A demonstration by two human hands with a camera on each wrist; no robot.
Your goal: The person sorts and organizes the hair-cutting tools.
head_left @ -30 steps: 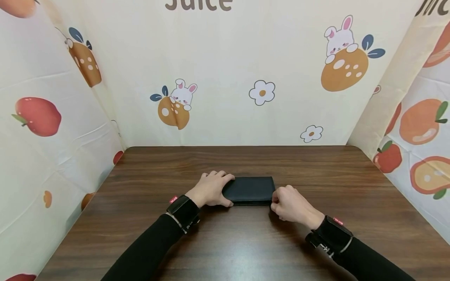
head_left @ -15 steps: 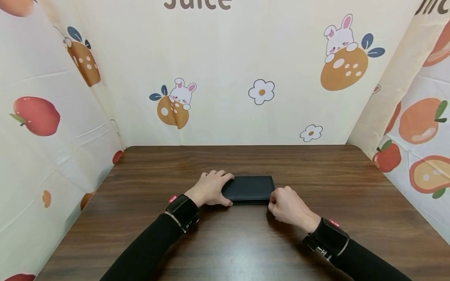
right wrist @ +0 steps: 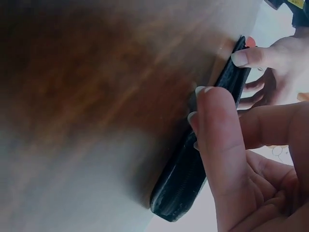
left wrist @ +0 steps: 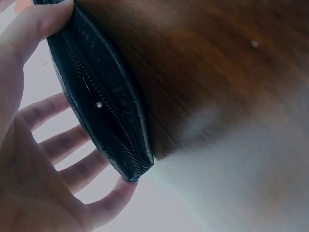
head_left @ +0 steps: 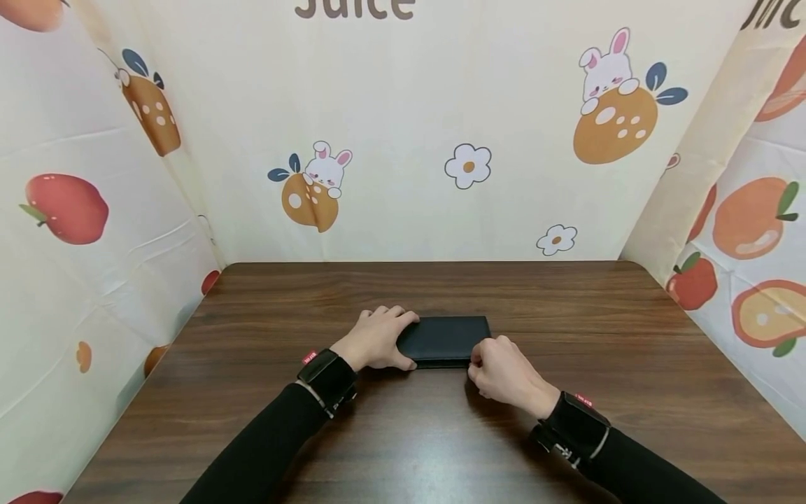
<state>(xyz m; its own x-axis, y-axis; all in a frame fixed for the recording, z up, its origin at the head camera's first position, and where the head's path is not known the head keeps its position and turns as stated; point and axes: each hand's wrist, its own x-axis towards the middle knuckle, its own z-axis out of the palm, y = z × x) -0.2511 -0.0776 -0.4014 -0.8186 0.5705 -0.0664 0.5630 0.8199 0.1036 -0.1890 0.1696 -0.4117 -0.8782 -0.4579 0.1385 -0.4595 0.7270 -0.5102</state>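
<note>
A black zip-around wallet (head_left: pixel 443 339) lies flat on the table. My left hand (head_left: pixel 378 339) holds its left end, thumb on the near corner and fingers spread along the far side. In the left wrist view the zipper teeth (left wrist: pixel 91 79) stand apart along that end, with a dark gap between them. At the wallet's front edge, right of its middle, my right hand (head_left: pixel 506 371) has thumb and forefinger pinched together at the zipper line. Those fingertips hide the zipper pull. The right wrist view shows the wallet's edge (right wrist: pixel 178 186) running past them.
The brown wooden table (head_left: pixel 415 448) extends around the wallet on all sides. Behind it hangs a pale cloth (head_left: pixel 403 105) printed with rabbits, fruit and flowers, and similar cloth covers both sides. Black camera bands (head_left: pixel 327 381) sit on both wrists.
My right hand has slid left along the wallet's front edge, from the right corner toward the middle. The left hand and the wallet have stayed in place.
</note>
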